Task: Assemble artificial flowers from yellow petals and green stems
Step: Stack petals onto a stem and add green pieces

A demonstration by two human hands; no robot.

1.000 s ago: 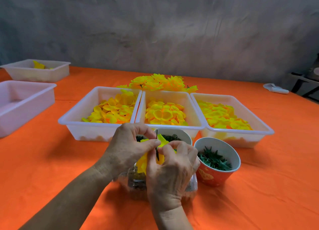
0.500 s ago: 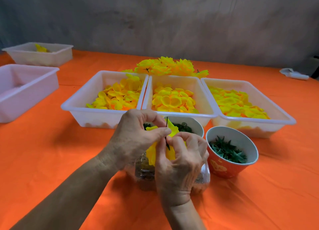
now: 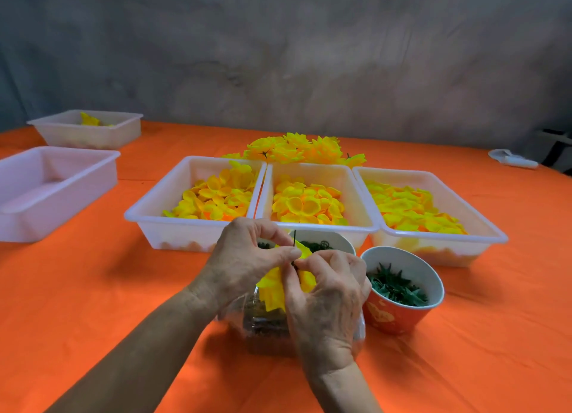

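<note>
Both hands meet in front of me over a clear plastic container (image 3: 263, 329). My left hand (image 3: 244, 264) pinches the yellow flower (image 3: 274, 285), whose petals hang down between the hands. My right hand (image 3: 325, 298) pinches the thin dark green stem (image 3: 294, 237), which sticks up through the flower's middle. Three white trays of loose yellow petals stand behind: left (image 3: 173, 227), middle (image 3: 356, 192) and right (image 3: 483, 227). A red cup (image 3: 399, 316) of green leaf pieces sits at right. A white bowl (image 3: 337, 242) of small dark rings is half hidden by my hands.
A heap of finished yellow flowers (image 3: 297, 149) lies behind the trays. Two more white trays stand at the left, the near one (image 3: 40, 208) empty and the far one (image 3: 89, 134) with a yellow piece. A small white object (image 3: 510, 158) lies far right on the orange cloth.
The camera has tilted and shifted, so the trays sit lower and further right in view. Both hands keep their hold on flower and stem, with the stem tip still poking up.
</note>
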